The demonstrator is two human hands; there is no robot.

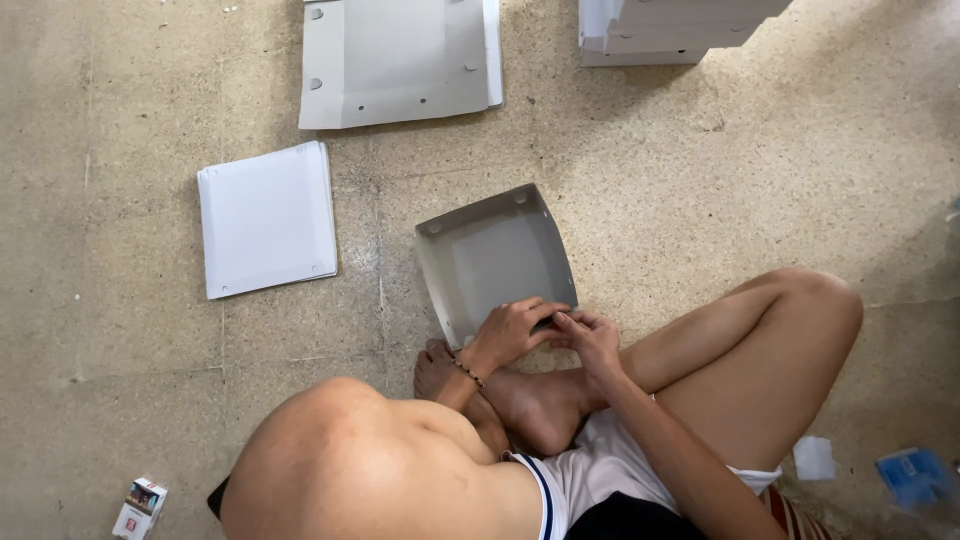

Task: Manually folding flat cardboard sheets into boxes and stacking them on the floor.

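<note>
1. Grey cardboard, half folded into a shallow tray, lies on the speckled stone floor just ahead of the seated person's crossed legs. Its near edge is at the hands, within easy reach for working that side.
2. The left hand rests on the tray's near rim, its fingers curled over the edge and pinching the flap there. A beaded bracelet sits on that wrist.
3. The right hand meets the left at the same edge, its fingers bent and closed on the cardboard, touching the other hand's fingertips.
4. A flat white sheet stack lies well to the left. A larger unfolded grey blank lies beyond it, and finished white boxes are stacked at the top, likely sorted by stage.
5. A small carton stands near the knee at lower left.
</note>
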